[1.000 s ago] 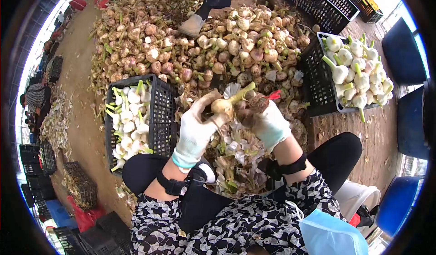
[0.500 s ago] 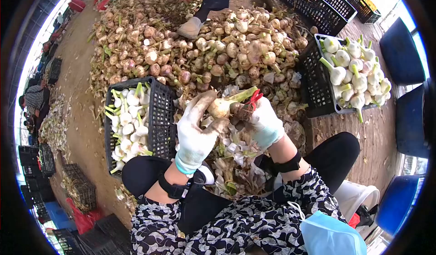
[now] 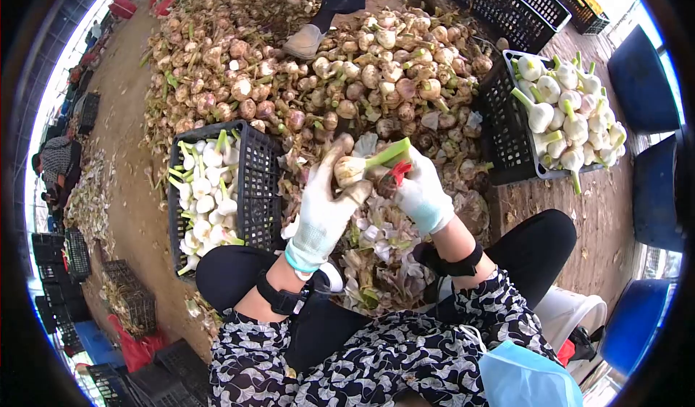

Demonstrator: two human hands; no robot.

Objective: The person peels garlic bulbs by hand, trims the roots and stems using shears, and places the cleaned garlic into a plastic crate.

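Observation:
In the head view my left hand [image 3: 322, 204], in a soiled white glove, grips a garlic bulb [image 3: 350, 171] with fingers and thumb around it. Its thick green stem [image 3: 389, 153] points up and right toward my other hand. My right hand [image 3: 423, 197], also gloved, is closed beside the bulb on a small red item [image 3: 399, 171] with a dark part. What that item is, I cannot make out. Loose peeled skins [image 3: 380, 244] lie below both hands.
A large heap of unpeeled garlic [image 3: 239, 81] spreads ahead. Black crates of white garlic stand left [image 3: 259, 190] and right [image 3: 499, 132]. Another person's shoe [image 3: 304, 42] rests in the heap. Blue barrels [image 3: 641, 81] line the right side; a white bucket [image 3: 572, 313] is by my knee.
The bulb has turned in my left hand and now shows whiter skin, its stem more upright. My right hand has dropped slightly, and less of the red item shows.

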